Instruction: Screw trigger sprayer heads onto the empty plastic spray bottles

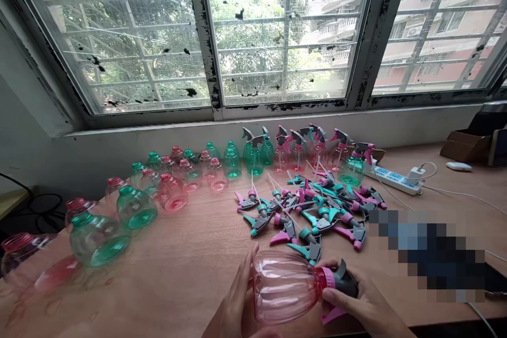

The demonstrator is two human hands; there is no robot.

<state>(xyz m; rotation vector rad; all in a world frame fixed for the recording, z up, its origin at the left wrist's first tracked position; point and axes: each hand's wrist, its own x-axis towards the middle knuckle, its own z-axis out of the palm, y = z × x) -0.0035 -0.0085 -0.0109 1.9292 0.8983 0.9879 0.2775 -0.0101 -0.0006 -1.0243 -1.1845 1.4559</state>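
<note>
A clear pink spray bottle [283, 286] lies sideways between my hands, low over the front of the table. Its bottom end rests against my left hand [240, 290], whose fingers curve around the base. At the neck, my right hand [356, 296] grips the dark grey spray head [345, 279] with its pink collar [328, 278] and pink trigger. The spray head sits on the bottle's mouth; whether it is screwed tight I cannot tell. Just beyond the bottle lies a heap of loose spray heads [312, 211] in pink, teal and grey, some with white dip tubes.
Headless pink and green bottles [137, 208] stand along the left and back. Bottles with spray heads [297, 156] line up below the window [285, 37]. At the right are a power strip [396, 178], cables, a white mouse [458, 166], a brown box [467, 143] and a blurred-out object.
</note>
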